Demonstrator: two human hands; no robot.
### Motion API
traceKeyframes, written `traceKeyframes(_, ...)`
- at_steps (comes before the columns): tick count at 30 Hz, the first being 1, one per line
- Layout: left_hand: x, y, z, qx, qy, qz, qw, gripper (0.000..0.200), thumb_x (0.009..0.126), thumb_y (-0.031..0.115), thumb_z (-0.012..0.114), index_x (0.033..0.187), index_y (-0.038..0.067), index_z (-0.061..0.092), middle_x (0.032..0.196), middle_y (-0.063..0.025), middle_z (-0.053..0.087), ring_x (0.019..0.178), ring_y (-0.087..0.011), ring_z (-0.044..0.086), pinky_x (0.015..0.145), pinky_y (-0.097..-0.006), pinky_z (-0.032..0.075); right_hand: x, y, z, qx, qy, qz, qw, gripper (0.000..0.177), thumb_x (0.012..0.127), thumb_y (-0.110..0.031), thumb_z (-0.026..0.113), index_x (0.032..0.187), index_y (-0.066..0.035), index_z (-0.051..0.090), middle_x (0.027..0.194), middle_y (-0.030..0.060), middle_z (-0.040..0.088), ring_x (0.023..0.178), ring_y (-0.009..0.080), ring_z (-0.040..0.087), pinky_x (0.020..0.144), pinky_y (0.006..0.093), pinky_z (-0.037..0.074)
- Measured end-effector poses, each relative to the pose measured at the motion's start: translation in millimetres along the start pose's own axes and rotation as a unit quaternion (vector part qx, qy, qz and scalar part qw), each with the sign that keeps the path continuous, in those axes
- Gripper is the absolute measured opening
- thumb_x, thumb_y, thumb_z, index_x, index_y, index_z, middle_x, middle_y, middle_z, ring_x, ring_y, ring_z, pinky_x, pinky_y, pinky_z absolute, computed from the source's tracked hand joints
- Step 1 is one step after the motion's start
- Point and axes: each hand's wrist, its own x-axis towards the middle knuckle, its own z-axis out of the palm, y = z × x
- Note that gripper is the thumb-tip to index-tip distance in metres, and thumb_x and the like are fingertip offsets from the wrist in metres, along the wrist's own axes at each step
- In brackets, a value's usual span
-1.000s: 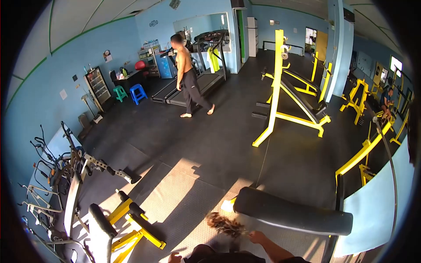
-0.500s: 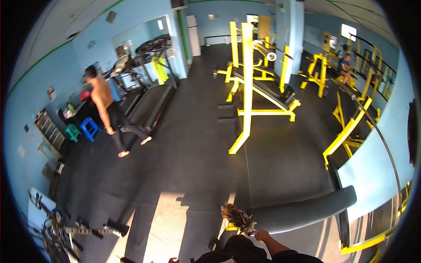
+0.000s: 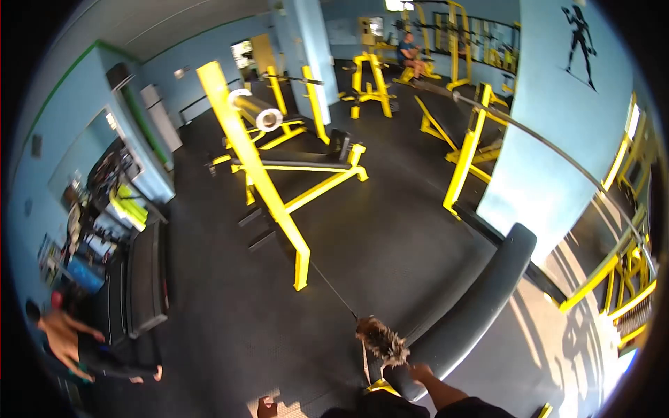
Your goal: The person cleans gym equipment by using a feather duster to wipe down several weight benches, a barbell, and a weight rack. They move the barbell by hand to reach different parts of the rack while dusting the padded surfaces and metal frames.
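My right hand (image 3: 420,373) is closed around the handle end of a feather duster (image 3: 383,341) with brown and grey feathers. The duster points up and to the left, beside the near end of a long black padded bench (image 3: 481,310). In this view I cannot make out whether its feathers touch the pad. Part of my left hand (image 3: 267,407) shows low at the bottom edge, away from the bench. Its fingers are too cut off and small to read.
A yellow rack with an incline bench (image 3: 300,268) stands ahead. To the right, a long barbell (image 3: 557,150) rests on a yellow stand (image 3: 467,153). At the far left a person (image 3: 63,341) walks near a treadmill (image 3: 148,279). Another person (image 3: 410,56) sits at the back.
My view has turned right and tilted, so the rack and treadmills have shifted left and the bench now slants upward. My right hand still holds the feather duster. The walking person appears lower left.
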Motion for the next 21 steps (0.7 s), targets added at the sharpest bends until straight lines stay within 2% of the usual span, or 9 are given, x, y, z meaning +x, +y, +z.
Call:
traceKeyframes(3, 36.1, 30.8, -9.1, 0.101, -0.036, 0.076, 0.991, 0.060, 0.079, 0.018, 0.077, 0.129, 0.007, 0.046, 0.079, -0.0077, 0.062, 0.070, -0.0189, 0.061, 0.066, -0.0355, 0.052, 35.1, -19.4, -61.0, 0.156, 0.014, 0.103, 0.982, 0.047, 0.101, -0.037, 0.035, 0.114, -0.004, 0.066, 0.105, 0.0194, 0.069, 0.101, 0.0374, 0.066, 0.087, 0.0484, 0.053)
traceKeyframes(6, 102.7, 116.0, -11.0, 0.108, -0.078, 0.086, 0.987, 0.059, 0.080, 0.017, 0.076, 0.130, 0.007, 0.045, 0.080, -0.0077, 0.062, 0.071, -0.0186, 0.061, 0.066, -0.0354, 0.052, 76.1, -35.5, -108.6, 0.139, 0.057, 0.102, 0.983, 0.047, 0.099, -0.039, 0.040, 0.110, -0.003, 0.068, 0.103, 0.0202, 0.069, 0.102, 0.0360, 0.066, 0.089, 0.0461, 0.052)
traceKeyframes(8, 152.9, 182.2, 8.3, 0.096, -0.100, 0.096, 0.986, 0.059, 0.080, 0.017, 0.075, 0.130, 0.007, 0.045, 0.081, -0.0077, 0.062, 0.071, -0.0185, 0.061, 0.066, -0.0353, 0.052, 85.9, -50.0, -151.0, 0.238, 0.101, 0.142, 0.956, 0.047, 0.097, -0.042, 0.043, 0.113, -0.005, 0.067, 0.108, 0.0201, 0.068, 0.105, 0.0363, 0.065, 0.091, 0.0464, 0.051)
traceKeyframes(12, 269.3, 299.3, 46.0, 0.085, -0.141, 0.122, 0.979, 0.058, 0.081, 0.016, 0.074, 0.131, 0.007, 0.045, 0.082, -0.0077, 0.062, 0.073, -0.0182, 0.061, 0.067, -0.0352, 0.052, 134.3, -52.2, -202.0, 0.318, 0.144, 0.181, 0.919, 0.047, 0.097, -0.043, 0.044, 0.116, -0.007, 0.067, 0.112, 0.0197, 0.068, 0.108, 0.0378, 0.064, 0.092, 0.0466, 0.051)
traceKeyframes(14, 312.1, 352.2, 74.5, 0.082, -0.172, 0.129, 0.973, 0.057, 0.082, 0.016, 0.073, 0.131, 0.007, 0.045, 0.082, -0.0077, 0.062, 0.073, -0.0180, 0.061, 0.067, -0.0351, 0.052, 136.1, -48.3, -207.1, 0.232, 0.174, 0.122, 0.949, 0.037, 0.092, -0.027, 0.047, 0.108, -0.001, 0.068, 0.105, 0.0228, 0.069, 0.100, 0.0387, 0.067, 0.086, 0.0485, 0.055)
traceKeyframes(16, 338.6, 385.1, 96.4, 0.084, -0.204, 0.120, 0.968, 0.057, 0.082, 0.016, 0.072, 0.131, 0.007, 0.045, 0.082, -0.0077, 0.062, 0.074, -0.0179, 0.061, 0.068, -0.0350, 0.052, 145.9, -47.4, -208.3, 0.307, 0.194, 0.197, 0.911, 0.034, 0.089, -0.025, 0.052, 0.106, -0.001, 0.069, 0.102, 0.0205, 0.070, 0.100, 0.0373, 0.067, 0.086, 0.0482, 0.055)
traceKeyframes(18, 366.4, 427.7, 106.9, 0.084, -0.221, 0.114, 0.965, 0.056, 0.083, 0.015, 0.072, 0.131, 0.007, 0.045, 0.083, -0.0077, 0.062, 0.074, -0.0177, 0.061, 0.068, -0.0350, 0.052, 145.4, -51.8, -231.9, 0.261, 0.144, 0.189, 0.936, 0.032, 0.088, -0.024, 0.053, 0.103, 0.000, 0.069, 0.106, 0.0214, 0.069, 0.101, 0.0391, 0.067, 0.087, 0.0473, 0.055)
traceKeyframes(20, 384.7, 466.4, 117.3, 0.088, -0.236, 0.104, 0.962, 0.055, 0.083, 0.015, 0.071, 0.131, 0.007, 0.045, 0.083, -0.0077, 0.062, 0.075, -0.0176, 0.061, 0.068, -0.0349, 0.052, 153.9, -51.5, -232.6, 0.292, 0.163, 0.222, 0.916, 0.033, 0.090, -0.029, 0.053, 0.100, -0.001, 0.069, 0.104, 0.0226, 0.069, 0.100, 0.0402, 0.066, 0.088, 0.0471, 0.053)
traceKeyframes(21, 390.6, 488.9, 128.9, 0.091, -0.245, 0.100, 0.960, 0.055, 0.084, 0.015, 0.071, 0.132, 0.006, 0.045, 0.084, -0.0077, 0.062, 0.075, -0.0175, 0.061, 0.068, -0.0349, 0.052, 153.1, -54.5, -238.0, 0.381, 0.202, 0.266, 0.862, 0.034, 0.091, -0.031, 0.052, 0.100, -0.002, 0.069, 0.101, 0.0229, 0.069, 0.100, 0.0403, 0.066, 0.087, 0.0472, 0.053)
